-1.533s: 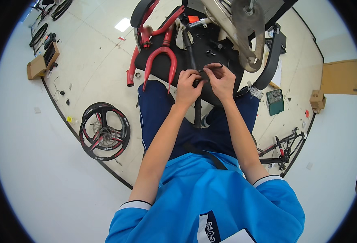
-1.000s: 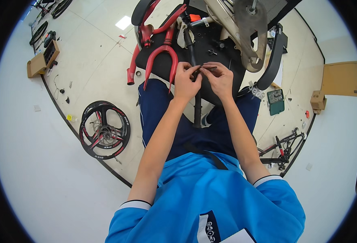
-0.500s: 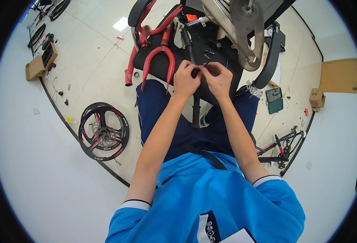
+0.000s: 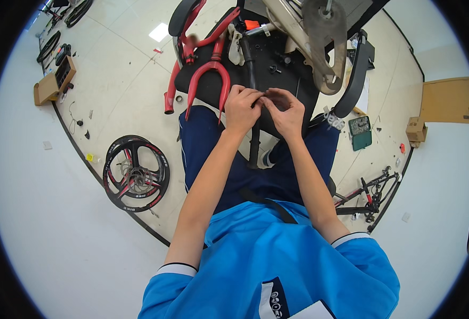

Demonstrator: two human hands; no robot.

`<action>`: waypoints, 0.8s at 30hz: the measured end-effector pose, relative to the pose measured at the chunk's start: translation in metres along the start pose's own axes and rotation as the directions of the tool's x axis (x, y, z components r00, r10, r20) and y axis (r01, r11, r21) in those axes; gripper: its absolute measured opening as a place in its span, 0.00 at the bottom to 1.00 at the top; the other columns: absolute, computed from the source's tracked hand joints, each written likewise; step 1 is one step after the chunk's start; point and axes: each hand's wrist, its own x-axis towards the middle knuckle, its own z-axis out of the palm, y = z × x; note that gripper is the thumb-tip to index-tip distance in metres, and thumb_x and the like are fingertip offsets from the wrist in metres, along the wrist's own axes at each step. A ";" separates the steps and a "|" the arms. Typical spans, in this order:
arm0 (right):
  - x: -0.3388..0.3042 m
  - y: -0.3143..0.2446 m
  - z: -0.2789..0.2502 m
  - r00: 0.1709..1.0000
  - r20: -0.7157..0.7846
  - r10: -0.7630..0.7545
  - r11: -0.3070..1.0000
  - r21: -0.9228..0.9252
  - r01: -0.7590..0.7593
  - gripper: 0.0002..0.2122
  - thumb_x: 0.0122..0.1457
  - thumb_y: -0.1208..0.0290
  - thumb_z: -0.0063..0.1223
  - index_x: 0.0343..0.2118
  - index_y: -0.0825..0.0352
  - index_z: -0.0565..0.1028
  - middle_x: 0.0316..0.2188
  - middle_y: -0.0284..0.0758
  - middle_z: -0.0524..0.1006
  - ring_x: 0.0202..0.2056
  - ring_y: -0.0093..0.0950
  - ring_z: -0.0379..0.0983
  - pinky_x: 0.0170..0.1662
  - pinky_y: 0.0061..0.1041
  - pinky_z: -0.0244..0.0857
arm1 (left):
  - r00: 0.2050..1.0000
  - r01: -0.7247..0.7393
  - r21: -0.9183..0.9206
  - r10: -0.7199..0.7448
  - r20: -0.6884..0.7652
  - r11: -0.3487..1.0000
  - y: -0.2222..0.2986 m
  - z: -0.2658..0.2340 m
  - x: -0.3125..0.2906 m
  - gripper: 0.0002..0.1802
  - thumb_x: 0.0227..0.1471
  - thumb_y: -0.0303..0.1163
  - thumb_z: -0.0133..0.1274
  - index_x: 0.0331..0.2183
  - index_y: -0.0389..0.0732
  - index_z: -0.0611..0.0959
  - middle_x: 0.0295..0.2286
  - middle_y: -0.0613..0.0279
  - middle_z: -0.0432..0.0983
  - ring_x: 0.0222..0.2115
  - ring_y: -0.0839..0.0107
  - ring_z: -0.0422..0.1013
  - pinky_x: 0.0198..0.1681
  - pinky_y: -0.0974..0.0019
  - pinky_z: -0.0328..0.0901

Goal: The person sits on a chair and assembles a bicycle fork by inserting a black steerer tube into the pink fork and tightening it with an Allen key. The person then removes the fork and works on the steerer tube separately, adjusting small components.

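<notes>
Fingers bent, my left hand (image 4: 242,110) and my right hand (image 4: 285,112) meet fingertip to fingertip above the black seat of a chair. Both are closed in a pinch; whatever lies between the fingertips is too small or hidden. Under the left hand runs a long black bar (image 4: 248,64), lying lengthwise over the seat, its near end between my knees. Left of the hands lies a red bicycle fork (image 4: 211,66). A small dark bolt-like part (image 4: 275,69) rests on the seat just beyond the right hand.
Red frame tubes (image 4: 171,87) lean by the left armrest. A greyish metal frame part (image 4: 298,37) covers the seat's far right. Black bicycle wheels (image 4: 162,170) lie on the floor at left, an open green case (image 4: 361,139) and a dark bicycle frame (image 4: 370,196) at right.
Both hands have shifted slightly toward me, still fingertip to fingertip. The bar's near end has swung a little left. A thin dark piece by the right fingers no longer shows.
</notes>
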 end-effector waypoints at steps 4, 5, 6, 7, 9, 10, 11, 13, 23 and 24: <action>0.006 0.000 0.003 0.995 -0.089 0.055 0.998 -0.030 -0.058 0.12 0.53 0.77 0.67 0.39 0.74 0.79 0.33 0.38 0.84 0.33 0.23 0.81 0.38 0.19 0.73 | 1.000 0.009 0.014 -0.009 -0.011 1.000 0.001 0.008 0.003 0.07 0.37 0.25 0.65 0.26 0.39 0.85 0.26 0.65 0.80 0.32 0.61 0.72 0.37 0.61 0.69; 0.006 -0.002 0.005 0.990 -0.124 0.065 0.998 -0.014 -0.068 0.12 0.54 0.76 0.67 0.39 0.74 0.79 0.33 0.38 0.84 0.33 0.23 0.81 0.38 0.19 0.74 | 1.000 0.012 0.015 -0.012 -0.017 1.000 0.001 0.008 0.003 0.07 0.37 0.25 0.65 0.26 0.39 0.85 0.26 0.64 0.80 0.32 0.61 0.72 0.37 0.61 0.69; 0.006 -0.005 0.007 0.984 -0.160 0.075 0.997 0.002 -0.076 0.12 0.54 0.76 0.67 0.39 0.74 0.78 0.33 0.38 0.84 0.32 0.23 0.82 0.38 0.19 0.74 | 1.000 0.015 0.014 -0.014 -0.023 1.000 0.002 0.009 0.003 0.08 0.37 0.26 0.66 0.26 0.39 0.85 0.27 0.64 0.80 0.32 0.61 0.72 0.37 0.61 0.69; 0.006 -0.004 0.008 0.985 -0.161 0.063 0.998 0.001 -0.064 0.11 0.54 0.76 0.66 0.39 0.74 0.79 0.33 0.38 0.84 0.33 0.23 0.82 0.39 0.19 0.74 | 0.999 0.031 0.029 -0.031 -0.023 0.999 0.003 0.010 0.003 0.08 0.37 0.26 0.66 0.26 0.40 0.85 0.28 0.64 0.80 0.32 0.61 0.72 0.37 0.61 0.69; 0.005 -0.002 0.010 0.986 -0.161 0.037 0.999 0.000 -0.037 0.10 0.55 0.77 0.65 0.38 0.74 0.79 0.33 0.38 0.84 0.33 0.22 0.81 0.39 0.19 0.74 | 0.998 0.066 0.062 -0.064 -0.026 0.996 0.003 0.010 0.004 0.10 0.37 0.26 0.66 0.28 0.40 0.86 0.29 0.63 0.80 0.33 0.60 0.72 0.38 0.61 0.69; 0.006 -0.003 0.009 0.990 -0.134 0.039 0.999 -0.001 -0.039 0.10 0.56 0.77 0.64 0.39 0.75 0.79 0.33 0.38 0.84 0.33 0.22 0.81 0.39 0.19 0.74 | 0.998 0.047 0.039 -0.045 -0.032 0.998 0.002 0.010 0.005 0.10 0.37 0.26 0.66 0.29 0.40 0.86 0.29 0.63 0.80 0.34 0.60 0.72 0.38 0.61 0.69; 0.006 -0.005 0.008 0.993 -0.107 0.041 0.999 -0.002 -0.041 0.10 0.57 0.77 0.63 0.40 0.75 0.79 0.34 0.39 0.84 0.33 0.22 0.81 0.39 0.19 0.74 | 0.999 0.028 0.016 -0.027 -0.039 0.999 0.002 0.009 0.006 0.11 0.37 0.25 0.66 0.30 0.39 0.86 0.30 0.63 0.80 0.35 0.60 0.72 0.39 0.61 0.69; 0.007 -0.009 0.008 0.998 -0.047 0.049 0.999 0.019 -0.049 0.11 0.58 0.77 0.61 0.43 0.75 0.79 0.36 0.39 0.84 0.33 0.22 0.81 0.39 0.19 0.74 | 0.999 -0.034 -0.012 0.034 -0.021 0.999 -0.002 0.008 0.005 0.11 0.38 0.24 0.65 0.31 0.39 0.86 0.31 0.62 0.81 0.36 0.59 0.72 0.40 0.61 0.69; 0.006 -0.004 0.004 0.998 0.021 0.051 0.999 -0.011 -0.050 0.14 0.61 0.78 0.59 0.49 0.75 0.77 0.42 0.40 0.82 0.34 0.21 0.79 0.40 0.19 0.73 | 0.998 -0.060 -0.097 0.060 -0.003 0.993 -0.012 0.006 0.003 0.09 0.37 0.21 0.64 0.28 0.37 0.85 0.29 0.61 0.81 0.35 0.59 0.72 0.40 0.60 0.69; 0.005 -0.002 0.005 0.999 -0.007 0.042 0.998 -0.042 -0.042 0.13 0.60 0.78 0.60 0.48 0.75 0.77 0.41 0.40 0.82 0.34 0.21 0.79 0.40 0.19 0.73 | 0.999 -0.050 -0.097 0.050 -0.007 0.994 -0.013 0.007 0.003 0.09 0.37 0.21 0.65 0.28 0.37 0.85 0.29 0.61 0.81 0.35 0.59 0.73 0.40 0.60 0.69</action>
